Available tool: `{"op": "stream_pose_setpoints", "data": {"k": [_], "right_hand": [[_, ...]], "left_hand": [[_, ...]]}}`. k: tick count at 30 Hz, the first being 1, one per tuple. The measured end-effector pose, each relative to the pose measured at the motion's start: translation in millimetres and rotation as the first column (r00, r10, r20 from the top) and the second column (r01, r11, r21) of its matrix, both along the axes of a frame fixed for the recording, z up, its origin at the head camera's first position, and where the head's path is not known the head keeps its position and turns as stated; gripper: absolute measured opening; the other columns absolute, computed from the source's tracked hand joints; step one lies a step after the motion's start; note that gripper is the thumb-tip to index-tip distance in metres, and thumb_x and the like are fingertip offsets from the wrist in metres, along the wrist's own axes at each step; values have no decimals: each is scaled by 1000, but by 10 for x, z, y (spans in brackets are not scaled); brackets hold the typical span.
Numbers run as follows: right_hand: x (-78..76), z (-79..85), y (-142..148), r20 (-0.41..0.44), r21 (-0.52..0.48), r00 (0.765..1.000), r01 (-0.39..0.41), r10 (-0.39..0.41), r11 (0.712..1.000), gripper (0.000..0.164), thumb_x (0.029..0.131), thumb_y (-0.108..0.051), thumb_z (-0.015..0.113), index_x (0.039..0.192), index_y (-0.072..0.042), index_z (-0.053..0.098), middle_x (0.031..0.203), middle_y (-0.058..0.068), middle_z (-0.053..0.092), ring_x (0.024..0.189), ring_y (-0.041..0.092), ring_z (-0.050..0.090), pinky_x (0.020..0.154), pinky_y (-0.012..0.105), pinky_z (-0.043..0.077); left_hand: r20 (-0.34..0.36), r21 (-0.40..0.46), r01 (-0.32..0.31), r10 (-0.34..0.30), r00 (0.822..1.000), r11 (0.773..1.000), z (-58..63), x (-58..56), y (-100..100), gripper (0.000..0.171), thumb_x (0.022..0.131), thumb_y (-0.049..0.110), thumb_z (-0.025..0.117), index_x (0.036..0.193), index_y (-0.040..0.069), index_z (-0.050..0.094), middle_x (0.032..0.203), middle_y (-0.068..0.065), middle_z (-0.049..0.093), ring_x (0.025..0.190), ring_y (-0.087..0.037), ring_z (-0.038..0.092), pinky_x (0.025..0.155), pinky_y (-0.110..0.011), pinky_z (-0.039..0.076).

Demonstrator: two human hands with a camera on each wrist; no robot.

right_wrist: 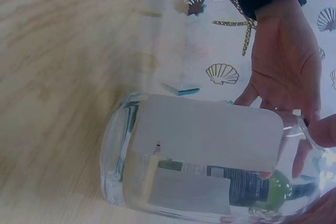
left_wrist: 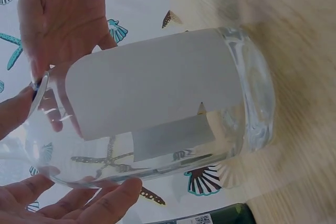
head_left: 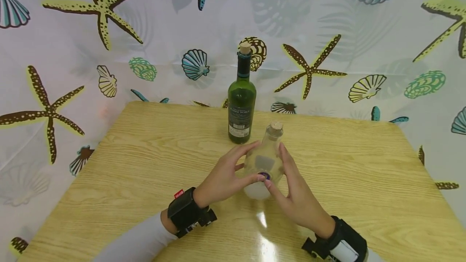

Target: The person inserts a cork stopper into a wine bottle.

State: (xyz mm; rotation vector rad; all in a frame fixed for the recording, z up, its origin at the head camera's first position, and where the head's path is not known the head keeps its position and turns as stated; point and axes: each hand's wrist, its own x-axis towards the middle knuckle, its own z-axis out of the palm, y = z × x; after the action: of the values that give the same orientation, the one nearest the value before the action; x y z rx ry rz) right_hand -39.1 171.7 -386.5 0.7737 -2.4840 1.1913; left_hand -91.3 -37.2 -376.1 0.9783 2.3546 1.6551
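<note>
A clear glass bottle (head_left: 255, 163) with a cork (head_left: 276, 127) in its neck is between my two hands. Its top leans slightly away and to the right, its base close over the table. My left hand (head_left: 223, 177) holds it on the left side, and my right hand (head_left: 300, 197) on the right. Both thumbs meet at a small round blue emblem (head_left: 265, 175) on the near side. Below the emblem, a large blank white label (left_wrist: 152, 82) covers the glass in the left wrist view. Through the glass, the right wrist view shows a green bottle (right_wrist: 278, 190).
Behind the clear bottle stands the corked green wine bottle (head_left: 242, 100), with a dark label. The wood-grain table (head_left: 156, 144) ends at a white cloth (head_left: 164, 31) printed with starfish and shells. Black straps with cameras (head_left: 191, 213) are on both wrists.
</note>
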Motion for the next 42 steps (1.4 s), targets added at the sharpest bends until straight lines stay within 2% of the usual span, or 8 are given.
{"op": "stream_pose_setpoints", "data": {"k": [4, 7, 11, 18, 24, 29, 36, 42], "right_hand": [[-62, 52, 77, 21, -17, 1000, 14, -14, 1000, 91, 87, 4, 69, 155, -1, 9, 157, 21, 20, 139, 40, 31, 97, 53, 44], [-126, 138, 156, 116, -14, 992, 55, -53, 998, 86, 87, -3, 73, 153, 1, 19, 154, 22, 27, 137, 39, 35, 97, 50, 45], [-237, 270, 267, 247, 12, 966, 81, -81, 997, 81, 87, -11, 75, 150, 5, 27, 152, 23, 32, 136, 38, 38, 96, 47, 48], [-486, 322, 437, 297, 2, 953, 61, -59, 998, 79, 87, -12, 75, 149, 7, 29, 147, 24, 40, 133, 39, 41, 96, 47, 47], [-630, 300, 566, 327, -17, 944, 58, -49, 998, 77, 89, -12, 72, 150, 4, 28, 152, 19, 34, 136, 38, 38, 99, 46, 45], [-711, 298, 672, 319, -1, 947, 44, -41, 999, 77, 91, -13, 70, 151, 3, 25, 155, 19, 30, 138, 38, 35, 103, 48, 40], [-899, 246, 787, 350, -1, 937, 17, -16, 1000, 79, 96, -14, 64, 155, -1, 13, 158, 19, 20, 143, 37, 25, 109, 52, 32], [-1046, 269, 836, 387, -15, 922, 23, -16, 1000, 80, 97, -17, 63, 156, -5, 10, 159, 16, 18, 145, 33, 21, 110, 52, 30]], "left_hand": [[6, -8, -19, 19, 1000, 1000, 40, -55, 58, 74, 85, 22, 77, 149, 13, 41, 147, -5, 45, 129, -21, 48, 94, -40, 50], [17, 7, -22, 21, 1000, 1000, 67, -122, 111, 74, 83, 19, 79, 147, 9, 43, 146, -7, 47, 127, -23, 51, 93, -39, 51], [27, -2, -30, 30, 999, 1000, 91, -234, 201, 72, 82, 18, 80, 144, 8, 46, 144, -7, 49, 125, -22, 52, 93, -36, 51], [46, -60, -39, 42, 998, 997, 144, -489, 371, 66, 81, 19, 81, 139, 14, 49, 139, -6, 52, 125, -27, 52, 92, -37, 52], [29, -93, -43, 46, 999, 995, 151, -628, 496, 65, 81, 21, 82, 136, 11, 49, 140, -8, 50, 126, -30, 52, 90, -31, 52], [11, -86, -70, 71, 997, 994, 150, -708, 607, 64, 80, 23, 82, 134, 12, 51, 139, -6, 52, 124, -31, 53, 87, -33, 54], [6, -79, -100, 101, 995, 992, 149, -846, 737, 64, 82, 24, 81, 136, 13, 50, 140, -7, 51, 125, -32, 52, 96, -40, 49], [21, -70, -120, 122, 992, 990, 167, -995, 819, 64, 82, 24, 81, 136, 12, 50, 140, -8, 52, 125, -31, 52, 99, -38, 47]]}}
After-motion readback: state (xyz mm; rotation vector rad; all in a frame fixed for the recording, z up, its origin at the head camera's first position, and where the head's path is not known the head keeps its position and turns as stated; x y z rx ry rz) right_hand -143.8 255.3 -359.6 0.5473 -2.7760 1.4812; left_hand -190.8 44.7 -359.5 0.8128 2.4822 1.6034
